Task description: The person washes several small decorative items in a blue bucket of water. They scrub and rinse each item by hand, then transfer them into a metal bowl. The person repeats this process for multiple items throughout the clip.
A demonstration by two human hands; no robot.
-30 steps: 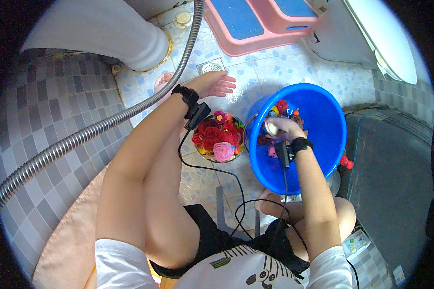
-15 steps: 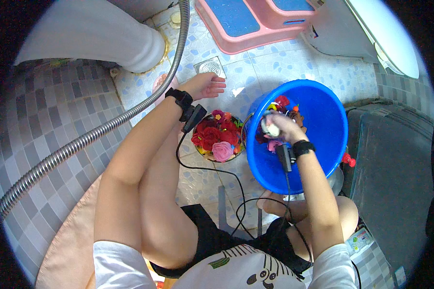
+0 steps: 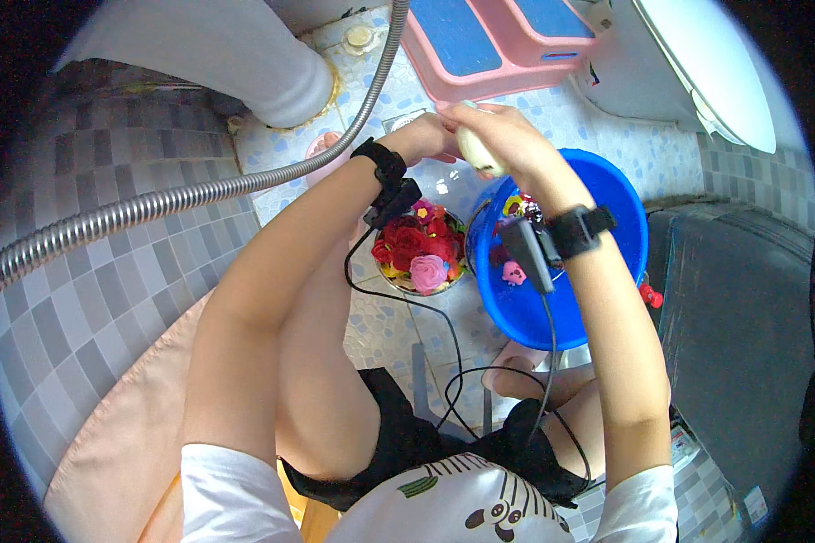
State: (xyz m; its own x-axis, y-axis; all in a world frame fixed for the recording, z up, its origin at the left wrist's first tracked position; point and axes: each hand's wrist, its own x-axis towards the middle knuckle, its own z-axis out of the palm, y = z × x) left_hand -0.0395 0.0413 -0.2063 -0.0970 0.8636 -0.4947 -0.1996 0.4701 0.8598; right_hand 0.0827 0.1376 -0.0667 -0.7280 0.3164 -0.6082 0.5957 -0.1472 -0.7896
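Observation:
My right hand [image 3: 507,136] is closed around a pale cream object [image 3: 476,152] with a rounded end and a small dark mark; its kind is not clear. It is held up beyond the rim of a blue bucket [image 3: 632,262]. My left hand [image 3: 424,139] meets the right one at the object's near side, its fingertips partly hidden, so its grip is unclear. Inside the bucket lie several small colourful things, among them a pink toy figure [image 3: 513,272]. Left of the bucket stands a round container full of artificial flowers, mostly red, with a pink rose [image 3: 428,272].
A metal shower hose [image 3: 217,187] crosses on the left, before a white pedestal [image 3: 290,86]. Farther off stands a pink step stool [image 3: 453,81] with blue treads, near a white toilet [image 3: 643,81]. A dark grey box [image 3: 733,317] is at right. Black cables [image 3: 451,330] hang between my legs.
My right hand has lifted the cream object out of the bucket, up and to the left. My left hand has shifted slightly right and up to meet it. The view has moved a little.

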